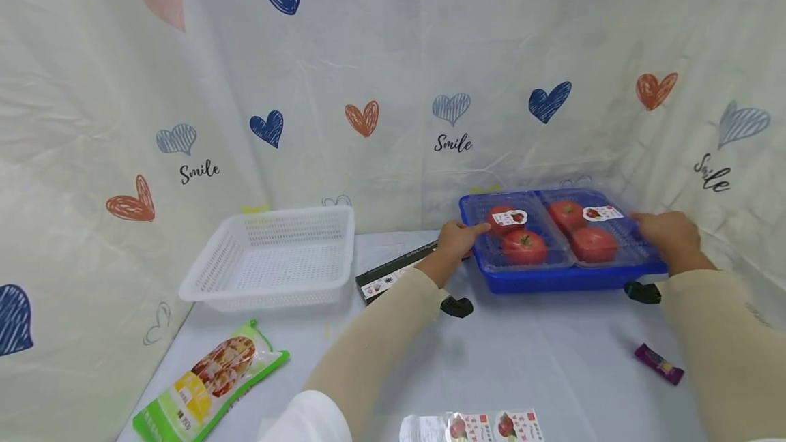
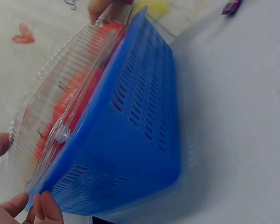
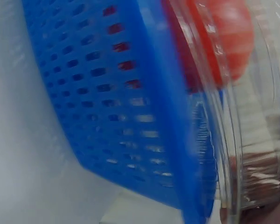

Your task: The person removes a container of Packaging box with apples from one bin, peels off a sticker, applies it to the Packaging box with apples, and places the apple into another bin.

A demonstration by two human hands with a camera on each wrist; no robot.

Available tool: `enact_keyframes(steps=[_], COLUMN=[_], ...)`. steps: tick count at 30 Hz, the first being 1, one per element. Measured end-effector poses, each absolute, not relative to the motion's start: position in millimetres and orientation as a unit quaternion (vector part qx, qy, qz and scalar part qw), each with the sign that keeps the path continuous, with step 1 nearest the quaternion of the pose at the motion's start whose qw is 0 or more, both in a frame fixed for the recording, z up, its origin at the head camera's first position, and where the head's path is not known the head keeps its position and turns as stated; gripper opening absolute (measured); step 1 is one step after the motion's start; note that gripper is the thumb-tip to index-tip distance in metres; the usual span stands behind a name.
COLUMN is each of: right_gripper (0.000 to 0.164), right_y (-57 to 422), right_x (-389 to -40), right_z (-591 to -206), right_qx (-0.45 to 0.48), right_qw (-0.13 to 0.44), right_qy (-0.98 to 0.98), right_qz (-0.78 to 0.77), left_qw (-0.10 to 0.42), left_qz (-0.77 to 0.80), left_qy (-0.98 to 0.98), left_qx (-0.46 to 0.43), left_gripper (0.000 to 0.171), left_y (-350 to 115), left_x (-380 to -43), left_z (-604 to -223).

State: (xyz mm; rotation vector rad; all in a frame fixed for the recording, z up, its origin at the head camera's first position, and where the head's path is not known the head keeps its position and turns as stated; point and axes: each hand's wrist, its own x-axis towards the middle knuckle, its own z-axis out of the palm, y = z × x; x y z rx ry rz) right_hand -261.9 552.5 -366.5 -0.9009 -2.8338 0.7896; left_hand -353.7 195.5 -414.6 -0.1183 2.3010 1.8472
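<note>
Two clear plastic boxes of tomatoes sit side by side in a blue basket (image 1: 552, 282), the left box (image 1: 523, 225) and the right box (image 1: 595, 222) each with a white label. My left hand (image 1: 456, 243) holds the basket's left rim, with curled fingers (image 2: 47, 208) at the rim and another digit against the left box. At the far right end, my right hand (image 1: 671, 234) grips the right box's edge; in the right wrist view it shows only partly, beside and through clear plastic (image 3: 233, 140).
A white basket (image 1: 328, 295) stands at the back left. Behind my left forearm lies a black-and-white long box (image 1: 393, 273). A green food bag (image 1: 211, 384) lies front left, label stickers (image 1: 469, 427) at the front edge, a small purple packet (image 1: 659, 364) right. A printed curtain hangs behind.
</note>
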Motion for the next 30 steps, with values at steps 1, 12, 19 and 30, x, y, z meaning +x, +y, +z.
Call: enact_keyframes(steps=[1,12,19,30], right_gripper=[0.092,0.077,0.048,0.061], right_y=[551.6,538.9,539.2,529.9], right_x=[-262.7,-264.2,-254.6,-242.0], right_z=[-368.7,-369.9,-373.7,-372.6], right_qx=[-0.28,-0.222,-0.21,-0.12], right_qw=[0.039,0.05,0.11,0.079], right_qy=[-0.932,-0.96,-0.962,-0.982], right_qz=[0.229,0.161,0.134,0.119], left_qw=[0.094,0.089,0.068,-0.012], left_qz=[0.621,0.573,0.379,0.231], left_qy=[0.777,0.815,0.907,0.945], left_qx=[-0.041,0.008,0.168,0.23], left_gripper=[0.05,0.054,0.058,0.062], left_y=[194.1,182.5,123.2,-42.4], left_x=[-353.6,-359.4,-368.8,-373.5], left_z=[-414.9,-421.0,-411.6,-385.8])
